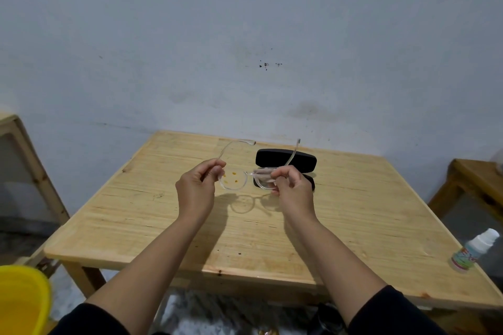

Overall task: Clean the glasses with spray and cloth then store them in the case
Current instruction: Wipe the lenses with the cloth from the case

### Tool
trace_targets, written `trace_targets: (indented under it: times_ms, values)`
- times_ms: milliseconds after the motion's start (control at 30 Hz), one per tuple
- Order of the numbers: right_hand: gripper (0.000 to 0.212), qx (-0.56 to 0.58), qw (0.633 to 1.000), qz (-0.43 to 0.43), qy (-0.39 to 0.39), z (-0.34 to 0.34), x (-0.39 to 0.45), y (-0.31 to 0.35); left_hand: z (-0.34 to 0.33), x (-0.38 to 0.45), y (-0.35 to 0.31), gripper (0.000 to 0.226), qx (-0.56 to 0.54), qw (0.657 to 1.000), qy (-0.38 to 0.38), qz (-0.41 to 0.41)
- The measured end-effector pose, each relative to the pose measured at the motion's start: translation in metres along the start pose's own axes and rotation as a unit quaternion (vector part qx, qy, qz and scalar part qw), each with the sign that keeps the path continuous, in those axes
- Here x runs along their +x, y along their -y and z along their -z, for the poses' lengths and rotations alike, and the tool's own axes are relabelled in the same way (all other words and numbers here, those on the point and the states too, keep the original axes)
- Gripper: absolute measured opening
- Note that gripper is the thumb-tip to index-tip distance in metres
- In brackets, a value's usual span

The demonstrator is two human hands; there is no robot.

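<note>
Clear-framed glasses point(234, 179) hang above the wooden table point(190, 226), temples unfolded toward the wall. Orange-yellow spots mark the left lens. My left hand point(196, 188) pinches the frame's left corner by the hinge. My right hand point(293, 187) grips the right corner. A black glasses case point(285, 159) lies open behind the glasses, with a pale cloth point(263, 173) showing in it through the right lens. The white spray bottle point(475, 251) stands on the table's right edge, away from both hands.
A yellow bucket point(21, 299) sits at the lower left below the table. Wooden furniture stands at the left point(27, 155) and at the right point(468, 185). A grey wall rises right behind the table.
</note>
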State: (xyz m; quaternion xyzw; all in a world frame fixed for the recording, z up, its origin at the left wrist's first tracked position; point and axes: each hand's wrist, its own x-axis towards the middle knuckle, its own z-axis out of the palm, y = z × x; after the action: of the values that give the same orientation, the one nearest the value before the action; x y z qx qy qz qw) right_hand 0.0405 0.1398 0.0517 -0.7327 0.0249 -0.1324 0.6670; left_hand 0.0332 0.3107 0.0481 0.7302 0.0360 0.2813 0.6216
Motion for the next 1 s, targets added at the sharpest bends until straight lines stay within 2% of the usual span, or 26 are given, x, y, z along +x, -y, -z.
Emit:
trace_targets:
  times_ms: [133,233,367,467,667,867,1000]
  values:
    - [0.025,0.014,1.0,-0.021,0.011,-0.001,-0.003,0.0,0.002,0.001,0.0,0.02,0.0,1.0,-0.005,-0.006]
    - [0.017,0.052,0.998,-0.021,-0.033,-0.001,-0.008,0.0,0.0,-0.002,-0.001,0.021,0.003,1.0,0.004,-0.026]
    - [0.018,0.13,0.984,-0.043,-0.111,-0.007,-0.012,0.003,-0.006,-0.004,-0.004,0.021,-0.011,0.999,0.009,-0.034]
    - [0.014,0.142,0.98,-0.056,-0.123,-0.008,-0.014,0.008,-0.009,-0.005,-0.007,0.022,-0.024,0.999,0.009,-0.037]
    - [0.011,0.099,0.991,-0.042,-0.081,-0.005,-0.018,0.008,-0.014,-0.004,-0.01,0.018,-0.066,0.998,0.004,-0.015]
    - [0.013,0.089,0.995,-0.029,0.042,0.002,-0.015,0.012,-0.012,0.001,-0.006,0.016,-0.053,0.999,-0.002,-0.007]
    - [0.014,0.003,0.994,0.006,0.108,0.008,-0.01,0.018,-0.01,0.003,-0.007,0.017,-0.052,0.999,-0.008,-0.012]
